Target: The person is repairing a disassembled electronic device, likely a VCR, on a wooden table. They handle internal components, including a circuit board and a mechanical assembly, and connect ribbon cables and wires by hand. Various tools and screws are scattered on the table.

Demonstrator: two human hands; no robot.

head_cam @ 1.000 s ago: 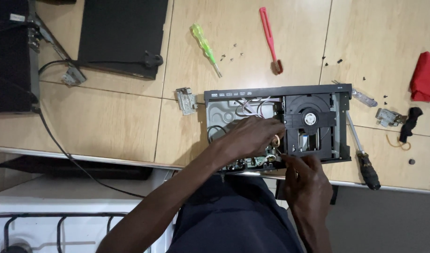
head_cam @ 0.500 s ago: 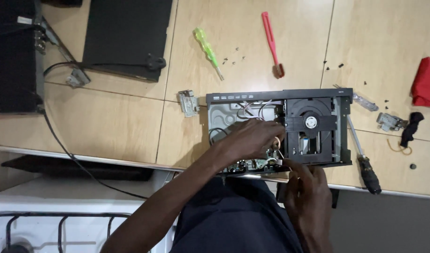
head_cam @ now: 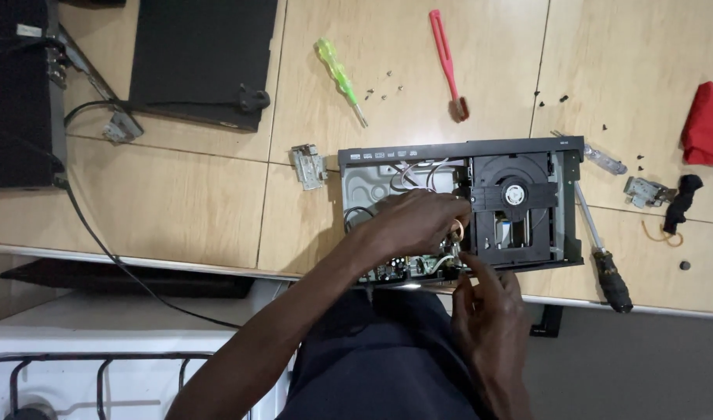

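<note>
Pale wooden tabletop panels [head_cam: 193, 194] fill our view, with an opened black disc player, its lid off and metal chassis bare [head_cam: 461, 206], sitting near the front edge.

Against half a second back, we see very little change: the player sits a touch lower in the view, which is our head shifting, and both hands are where they were at the front of the chassis. We judge the work is in a slow, fine stage, fingers busy on one spot.

Our left hand [head_cam: 415, 225] reaches in from seven o'clock and lies over the middle of the chassis, fingers curled narrow at a small tan ring-like part [head_cam: 455, 230] beside the black disc drive tray [head_cam: 520, 210]; whether it pinches that part we cannot tell. Our right hand [head_cam: 489, 315] comes up from six o'clock, fingers nearly closed, tips touching the green circuit board [head_cam: 407, 268] edge and thin wires there; a firm hold is not visible.

Around the player: at eleven o'clock a green translucent-handled screwdriver [head_cam: 339, 78], at twelve a red plastic pry tool [head_cam: 447, 62], at four a black-handled screwdriver [head_cam: 601, 253], at two a red cloth [head_cam: 708, 124]. Loose dark screws [head_cam: 555, 99] dot the wood.
</note>
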